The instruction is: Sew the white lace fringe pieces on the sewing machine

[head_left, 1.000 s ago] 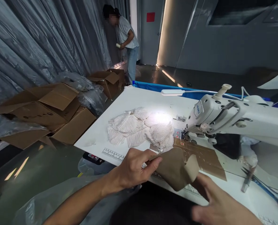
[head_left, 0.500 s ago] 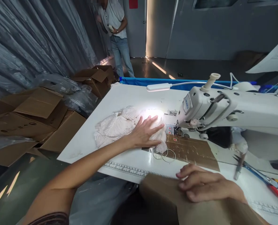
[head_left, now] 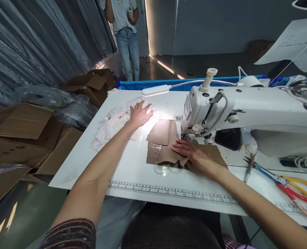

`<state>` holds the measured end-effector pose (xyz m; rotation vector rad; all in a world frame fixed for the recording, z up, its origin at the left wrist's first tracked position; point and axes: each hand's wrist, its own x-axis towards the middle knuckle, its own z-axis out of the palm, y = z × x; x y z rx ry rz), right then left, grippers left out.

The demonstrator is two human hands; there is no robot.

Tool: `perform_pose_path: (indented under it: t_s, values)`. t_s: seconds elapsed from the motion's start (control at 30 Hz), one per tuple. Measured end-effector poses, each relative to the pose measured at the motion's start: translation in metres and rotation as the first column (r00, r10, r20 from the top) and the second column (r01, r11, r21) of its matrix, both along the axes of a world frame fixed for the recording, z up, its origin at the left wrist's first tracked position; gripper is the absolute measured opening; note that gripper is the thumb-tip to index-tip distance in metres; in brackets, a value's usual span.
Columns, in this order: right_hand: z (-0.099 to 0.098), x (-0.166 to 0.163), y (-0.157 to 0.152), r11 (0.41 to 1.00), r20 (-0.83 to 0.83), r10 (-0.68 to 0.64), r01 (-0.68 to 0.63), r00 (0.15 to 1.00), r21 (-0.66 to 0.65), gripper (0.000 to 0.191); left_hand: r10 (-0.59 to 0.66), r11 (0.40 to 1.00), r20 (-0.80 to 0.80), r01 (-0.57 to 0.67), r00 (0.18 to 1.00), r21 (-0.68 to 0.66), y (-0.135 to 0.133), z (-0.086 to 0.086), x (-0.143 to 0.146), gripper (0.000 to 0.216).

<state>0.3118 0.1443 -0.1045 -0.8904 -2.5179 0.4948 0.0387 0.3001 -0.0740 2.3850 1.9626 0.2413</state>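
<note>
My left hand (head_left: pixel 140 116) lies with its fingers spread on a heap of white lacy fabric (head_left: pixel 114 124) at the table's left. Flat on a brown cloth piece (head_left: pixel 160 133) rests my right hand (head_left: pixel 188 152), its fingers stretched towards the needle area of a white sewing machine (head_left: pixel 210 107). The cloth lies just left of the presser foot, over a brown taped sheet (head_left: pixel 153 154) stuck to the table. Two clear rings (head_left: pixel 169 168) show at the cloth's lower edge. Part of the cloth is hidden under my right fingers.
A printed ruler strip (head_left: pixel 169 192) runs along the front edge of the white table (head_left: pixel 83 173). Scissors (head_left: pixel 283 180) and orange- and red-handled tools lie at right. A lamp (head_left: pixel 156 90) shines from behind. Cardboard boxes (head_left: pixel 21 128) stand left; a person (head_left: pixel 127 38) stands beyond.
My right hand has brought the brown cloth from the front edge up beside the needle. My left hand has moved the white lacy fabric away to the left and back.
</note>
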Motion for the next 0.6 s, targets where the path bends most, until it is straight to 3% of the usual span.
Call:
perform_pose_path:
  t_s: [0.07,0.13,0.23,0.3,0.37,0.43,0.5,0.6]
  values:
    - [0.000,0.002,-0.004,0.999,0.054,0.025,-0.026,0.998,0.020,0.065,-0.009,0.999,0.008,0.009,1.000,0.042,-0.001,0.004,0.000,0.066]
    - [0.002,0.002,-0.010,0.999,0.090,0.029,-0.032,0.996,0.036,0.064,-0.046,0.986,0.013,0.043,0.999,0.164,-0.010,0.010,0.004,0.070]
    - [0.007,-0.001,-0.016,0.999,0.145,0.017,-0.021,0.989,0.029,0.064,-0.232,0.912,0.053,0.198,0.971,0.360,-0.038,0.013,0.018,0.052]
    - [0.010,-0.005,-0.020,1.000,0.171,0.007,-0.011,0.985,0.020,0.066,-0.467,0.829,0.068,0.410,0.881,0.381,-0.064,0.010,0.029,0.036]
    - [0.013,-0.008,-0.023,0.999,0.187,0.019,-0.024,0.982,0.026,0.069,-0.688,0.703,0.066,0.642,0.723,0.306,-0.087,0.005,0.039,0.033]
    - [0.014,-0.010,-0.025,0.998,0.193,0.026,-0.036,0.981,0.049,0.073,-0.759,0.646,0.078,0.734,0.646,0.207,-0.103,0.002,0.044,0.032]
    - [0.013,-0.011,-0.027,0.997,0.176,-0.004,-0.011,0.984,0.082,0.068,-0.734,0.678,0.078,0.724,0.674,0.124,-0.107,0.002,0.045,0.031]
    - [0.013,-0.009,-0.028,0.993,0.114,-0.065,0.053,0.991,0.110,0.043,-0.671,0.741,0.035,0.669,0.741,0.052,-0.096,0.009,0.050,0.027]
